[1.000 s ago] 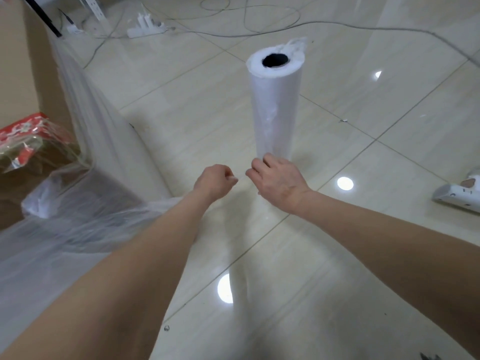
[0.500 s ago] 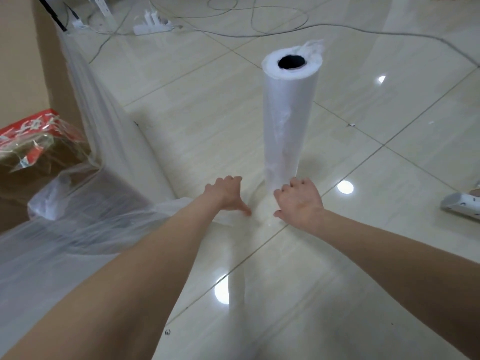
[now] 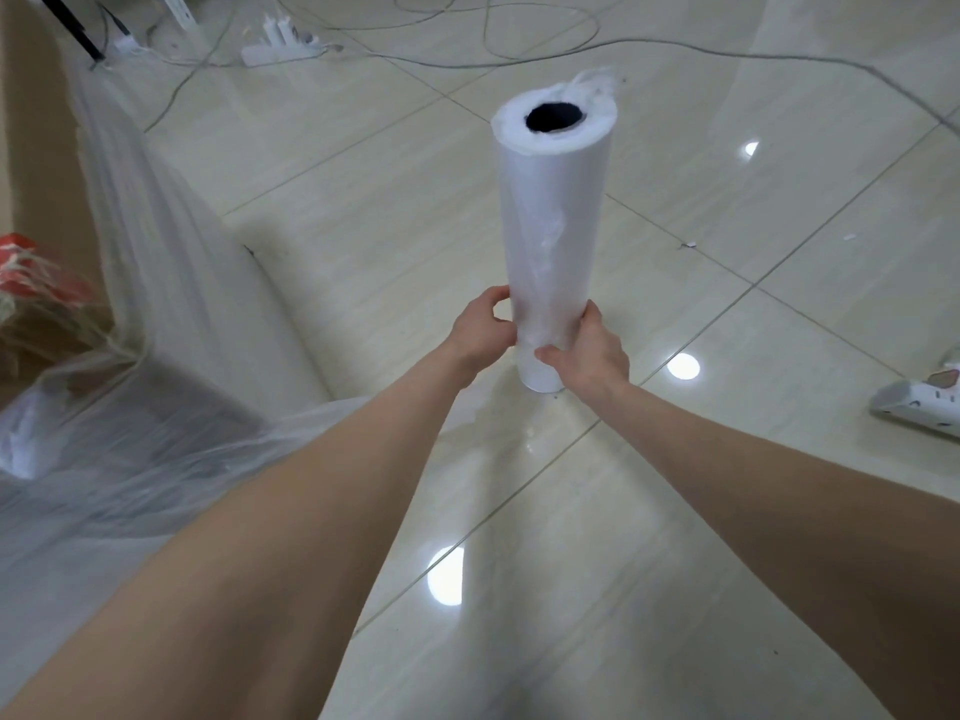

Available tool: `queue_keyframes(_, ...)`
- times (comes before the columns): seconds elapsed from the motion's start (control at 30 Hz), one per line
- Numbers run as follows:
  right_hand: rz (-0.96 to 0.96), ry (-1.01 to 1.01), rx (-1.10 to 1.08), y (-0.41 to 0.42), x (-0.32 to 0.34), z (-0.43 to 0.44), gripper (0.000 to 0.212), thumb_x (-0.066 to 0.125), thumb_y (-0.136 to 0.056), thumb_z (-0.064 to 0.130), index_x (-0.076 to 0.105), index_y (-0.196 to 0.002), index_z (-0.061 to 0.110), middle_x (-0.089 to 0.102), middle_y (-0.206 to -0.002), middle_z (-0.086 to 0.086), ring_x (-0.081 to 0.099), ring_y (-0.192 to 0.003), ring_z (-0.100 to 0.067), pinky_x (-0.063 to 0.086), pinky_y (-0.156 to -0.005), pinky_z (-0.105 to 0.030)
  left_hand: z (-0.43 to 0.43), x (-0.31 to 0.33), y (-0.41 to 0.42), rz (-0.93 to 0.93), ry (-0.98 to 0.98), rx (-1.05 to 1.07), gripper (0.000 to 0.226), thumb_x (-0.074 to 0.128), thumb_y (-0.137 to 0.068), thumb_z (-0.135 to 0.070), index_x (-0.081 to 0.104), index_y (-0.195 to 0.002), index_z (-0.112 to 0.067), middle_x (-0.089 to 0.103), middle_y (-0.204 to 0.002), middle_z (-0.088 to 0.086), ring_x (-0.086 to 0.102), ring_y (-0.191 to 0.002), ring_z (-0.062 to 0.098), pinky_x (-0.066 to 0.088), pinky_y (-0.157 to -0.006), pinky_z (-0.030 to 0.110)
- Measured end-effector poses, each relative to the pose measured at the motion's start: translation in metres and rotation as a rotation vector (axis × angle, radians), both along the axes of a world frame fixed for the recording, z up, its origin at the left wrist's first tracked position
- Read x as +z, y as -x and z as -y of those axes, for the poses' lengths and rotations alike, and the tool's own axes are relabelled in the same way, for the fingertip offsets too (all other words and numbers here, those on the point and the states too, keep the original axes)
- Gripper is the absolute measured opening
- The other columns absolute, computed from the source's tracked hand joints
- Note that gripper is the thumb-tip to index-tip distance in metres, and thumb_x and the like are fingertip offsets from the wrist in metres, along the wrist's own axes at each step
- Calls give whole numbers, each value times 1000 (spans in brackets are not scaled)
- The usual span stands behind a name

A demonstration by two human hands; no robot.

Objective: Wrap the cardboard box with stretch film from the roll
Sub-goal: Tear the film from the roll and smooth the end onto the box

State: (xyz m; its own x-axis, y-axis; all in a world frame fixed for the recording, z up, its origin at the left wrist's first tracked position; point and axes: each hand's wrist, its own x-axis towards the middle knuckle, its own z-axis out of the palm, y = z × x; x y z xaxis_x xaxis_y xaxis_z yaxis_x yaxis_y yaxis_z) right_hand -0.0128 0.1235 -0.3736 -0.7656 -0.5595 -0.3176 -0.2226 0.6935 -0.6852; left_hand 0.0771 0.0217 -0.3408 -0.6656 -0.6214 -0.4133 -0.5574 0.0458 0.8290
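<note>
A glossy pale tiled floor (image 3: 727, 511) fills most of the view. At the left edge stands the cardboard box (image 3: 31, 148), its tan wall rising out of the frame. Clear stretch film (image 3: 156, 433) is draped down its side and spreads in wrinkled, cloudy folds across the floor toward the person's left forearm. Through the film at the far left a red packet (image 3: 31, 272) shows against brown cardboard, though whether it lies inside the box cannot be told. The roll (image 3: 550, 226) stands near the middle of the floor, well apart from the box. Its long axis is upright and it leans slightly, with the open end facing up toward the camera. It is a tall white cylinder of wound film with a dark hollow core, and a loose crumpled tail of film sticks up at the far top rim. Its lower end is at the floor; whether it rests there or is lifted just clear is unclear. The left hand (image 3: 480, 335) curls around the roll's lower part from the left, and the right hand (image 3: 587, 350) grips it from the right, thumb laid across the front near the base. A white object (image 3: 919, 407) lies at the right edge. A white power strip (image 3: 280, 46) and grey cables (image 3: 519, 59) lie at the far side.
</note>
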Motion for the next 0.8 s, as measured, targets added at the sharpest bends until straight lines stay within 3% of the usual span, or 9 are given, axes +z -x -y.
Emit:
queue_keyframes(0.07,29,27,23,11,-1,1,72,72,-80,28,30,-136,18,60,-120,-4,59,-104,-31,45,-78,-33,-1,-2,0,12,-11,13,54,51,-87,-9,38,-137,-22,65,-111,11,63,-104,21,45,-85,28)
queue_keyframes(0.17,114,161,89,29,1,-4,78,74,-77,13,29,-140,16,56,-126,-6,56,-112,-30,47,-92,-40,-6,-5,3,26,-20,3,50,50,-89,-10,35,-135,-21,63,-111,9,64,-101,19,46,-92,33)
queue_keyframes(0.33,172,228,120,42,0,-14,73,68,-79,2,32,-141,16,56,-126,-8,55,-112,-29,47,-87,-31,-16,-6,4,46,-8,-46,50,48,-90,-11,33,-137,-16,62,-113,6,61,-107,20,46,-94,34)
queue_keyframes(0.4,139,175,113,40,2,-13,67,66,-82,6,33,-139,15,56,-126,-10,55,-113,-31,47,-91,-36,-18,-7,2,67,42,-75,53,48,-88,-12,32,-138,-16,62,-112,1,58,-107,20,46,-93,33)
queue_keyframes(0.47,75,-37,94,35,3,-15,59,68,-83,19,38,-134,15,56,-125,-8,55,-113,-31,47,-91,-39,-17,-9,-4,171,241,-116,55,52,-85,-21,35,-137,-18,60,-119,-3,57,-107,19,47,-92,36)
queue_keyframes(0.57,-185,-396,166,18,10,-29,41,66,-81,39,57,-116,21,62,-115,-3,59,-106,-27,46,-81,-32,-18,-21,-14,458,731,-284,74,63,-75,-47,35,-138,-20,52,-130,-1,47,-119,22,41,-93,38)
queue_keyframes(0.63,-563,-387,415,3,10,-36,33,59,-85,45,63,-109,22,62,-109,-1,57,-104,-24,43,-77,-32,-20,-30,-17,572,901,-393,80,65,-72,-58,38,-136,-19,51,-128,2,44,-121,24,35,-94,38)
queue_keyframes(0.7,-797,-261,657,-9,8,-39,35,55,-88,45,60,-112,20,56,-113,-1,50,-108,-24,40,-75,-34,-23,-38,-15,635,953,-428,68,63,-76,-59,45,-129,-21,56,-121,0,46,-117,23,33,-91,36)
queue_keyframes(0.8,-908,-232,853,-18,3,-32,35,49,-93,34,50,-123,17,47,-122,-1,46,-108,-23,35,-64,-33,-24,-42,-11,630,964,-357,24,58,-86,-42,60,-105,-27,66,-106,-2,55,-103,20,30,-81,34)
